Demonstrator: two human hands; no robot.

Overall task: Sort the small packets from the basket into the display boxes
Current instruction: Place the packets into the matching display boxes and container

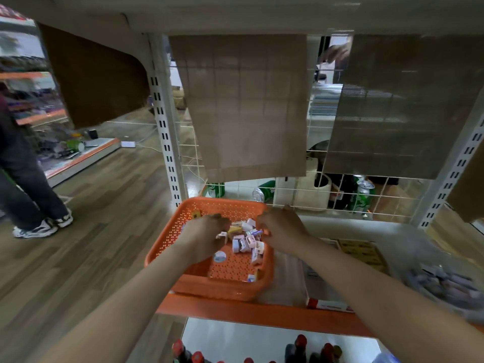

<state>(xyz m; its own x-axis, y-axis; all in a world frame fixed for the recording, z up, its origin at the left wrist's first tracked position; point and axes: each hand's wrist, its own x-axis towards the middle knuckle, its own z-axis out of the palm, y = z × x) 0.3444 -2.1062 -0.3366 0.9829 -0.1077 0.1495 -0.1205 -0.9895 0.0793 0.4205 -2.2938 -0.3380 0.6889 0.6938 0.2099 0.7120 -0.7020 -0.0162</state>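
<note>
An orange perforated basket [183,226] sits on the shelf at its left end. In its middle lies a pile of several small packets [246,242], pink, white and yellow. Both my hands reach down into it. My left hand [207,237] hovers over the left side of the pile with its fingers curled down, and the fingertips are hidden against a yellow packet [234,229]. My right hand [282,229] is at the right side of the pile, thumb and fingers pinching a small purple-striped packet [258,232]. A yellow display box [361,251] lies to the right of the basket.
A red-and-white box [328,305] sits at the shelf's front edge, and a clear bag of purple items [445,284] lies at the right. Green cans [364,197] stand behind the wire grid. Dark bottles [301,349] stand on the shelf below. A person [23,163] stands at the left.
</note>
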